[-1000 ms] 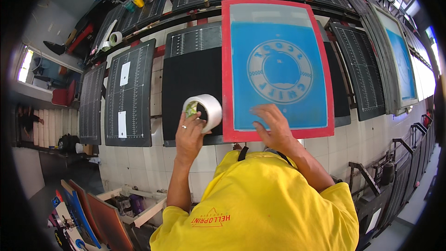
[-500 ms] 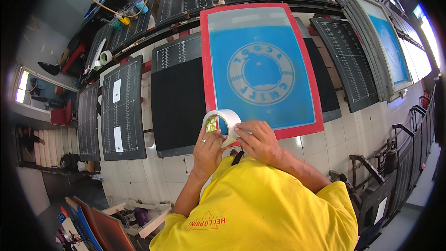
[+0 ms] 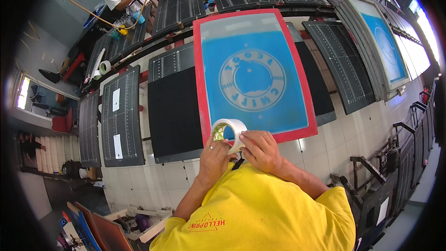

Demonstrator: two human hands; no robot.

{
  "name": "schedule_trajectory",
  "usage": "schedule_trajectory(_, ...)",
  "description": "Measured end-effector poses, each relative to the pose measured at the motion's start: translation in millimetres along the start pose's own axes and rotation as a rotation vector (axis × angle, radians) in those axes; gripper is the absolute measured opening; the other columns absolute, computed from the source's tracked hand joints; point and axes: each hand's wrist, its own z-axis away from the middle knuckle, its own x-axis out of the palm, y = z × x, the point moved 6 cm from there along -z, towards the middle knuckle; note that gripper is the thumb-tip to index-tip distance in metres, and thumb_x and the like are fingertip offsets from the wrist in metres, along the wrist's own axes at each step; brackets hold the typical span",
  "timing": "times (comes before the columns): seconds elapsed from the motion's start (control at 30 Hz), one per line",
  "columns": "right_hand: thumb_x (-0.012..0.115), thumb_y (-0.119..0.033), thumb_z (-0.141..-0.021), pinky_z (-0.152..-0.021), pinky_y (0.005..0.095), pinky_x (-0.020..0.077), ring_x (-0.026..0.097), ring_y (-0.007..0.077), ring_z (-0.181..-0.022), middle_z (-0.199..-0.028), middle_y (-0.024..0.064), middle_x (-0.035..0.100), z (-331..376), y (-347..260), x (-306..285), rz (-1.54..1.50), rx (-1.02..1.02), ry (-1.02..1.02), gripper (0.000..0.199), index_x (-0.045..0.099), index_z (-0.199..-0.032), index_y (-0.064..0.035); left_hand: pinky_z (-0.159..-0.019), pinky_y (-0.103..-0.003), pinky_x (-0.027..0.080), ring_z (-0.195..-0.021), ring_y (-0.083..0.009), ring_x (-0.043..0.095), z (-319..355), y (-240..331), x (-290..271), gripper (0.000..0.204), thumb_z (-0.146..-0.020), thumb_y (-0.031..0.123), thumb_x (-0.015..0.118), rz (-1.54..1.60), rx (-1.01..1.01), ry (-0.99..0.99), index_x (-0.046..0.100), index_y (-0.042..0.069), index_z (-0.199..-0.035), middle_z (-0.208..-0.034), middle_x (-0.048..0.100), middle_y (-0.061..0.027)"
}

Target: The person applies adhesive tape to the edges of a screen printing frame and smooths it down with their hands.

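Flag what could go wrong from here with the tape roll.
1. The tape roll sits in the left hand, with the right hand at its right side; a loosened grip could drop it toward the floor tiles.
2. In this view it overlaps the red frame's near edge, so a slip might bump the blue area.

My left hand (image 3: 214,159) curls into a grip — my right hand (image 3: 261,149) sits close beside it (its fingers (image 3: 254,139) bent too), both forearms (image 3: 301,175) slanting inward.
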Motion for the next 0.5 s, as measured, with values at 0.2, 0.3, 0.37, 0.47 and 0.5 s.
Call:
schedule_trajectory(0.2, 0.070, -0.001, -0.070, -0.079, 0.0368, 0.0514, 0.065, 0.0274, -0.098, -0.108, 0.0126, 0.065, 1.5, 2.1, -5.1, 0.014, -0.014, -0.049, 0.038, 0.067, -0.108, 0.0009, -0.107, -0.054, 0.039, -0.087, -0.0326, 0.064, -3.5, 9.1, 7.8, 0.028, -0.080, 0.015, 0.076, 0.053, -0.006, -0.044, 0.063, -0.002, -0.098, -0.088, 0.065, -0.0145)
schedule_trajectory(0.3, 0.071, -0.001, -0.069, -0.078, 0.0366, 0.0518, 0.065, 0.0276, -0.096, -0.107, 0.0125, 0.065, 9.2, 3.8, -8.0, -0.019, -0.039, -0.058, 0.039, 0.067, -0.108, 0.0004, -0.107, -0.051, 0.040, -0.086, -0.0328, 0.064, -4.9, 11.9, 8.7, 0.028, -0.080, 0.016, 0.076, 0.060, -0.008, -0.033, 0.063, -0.002, -0.097, -0.086, 0.064, -0.0151)
schedule_trajectory(0.37, 0.072, -0.001, -0.069, -0.077, 0.0365, 0.0519, 0.065, 0.0277, -0.094, -0.107, 0.0123, 0.065, 14.8, 4.8, -7.8, -0.071, -0.066, -0.072, 0.039, 0.067, -0.109, 0.0004, -0.107, -0.049, 0.041, -0.087, -0.0332, 0.063, -6.0, 12.1, 9.7, 0.028, -0.080, 0.016, 0.076, 0.095, -0.023, -0.033, 0.063, -0.003, -0.097, -0.086, 0.064, -0.0155)
schedule_trajectory(0.47, 0.074, -0.003, -0.074, -0.074, 0.0384, 0.0518, 0.064, 0.0308, -0.084, -0.098, 0.0106, 0.065, 5.5, 16.3, -9.2, -0.075, 0.218, -0.052, 0.038, 0.066, -0.112, 0.0019, -0.087, -0.046, 0.046, -0.081, -0.0337, 0.060, -7.3, 13.5, 6.2, 0.028, -0.079, 0.020, 0.077, 0.071, -0.020, 0.006, 0.060, 0.000, -0.087, -0.081, 0.062, -0.0154)
schedule_trajectory(0.5, 0.074, -0.003, -0.076, -0.074, 0.0388, 0.0517, 0.063, 0.0316, -0.082, -0.096, 0.0105, 0.065, 2.7, 21.8, -9.1, -0.066, 0.334, -0.046, 0.038, 0.066, -0.113, 0.0023, -0.082, -0.046, 0.046, -0.079, -0.0336, 0.059, -8.1, 12.6, 5.6, 0.028, -0.079, 0.021, 0.077, 0.074, -0.022, 0.007, 0.059, 0.000, -0.085, -0.079, 0.061, -0.0151)
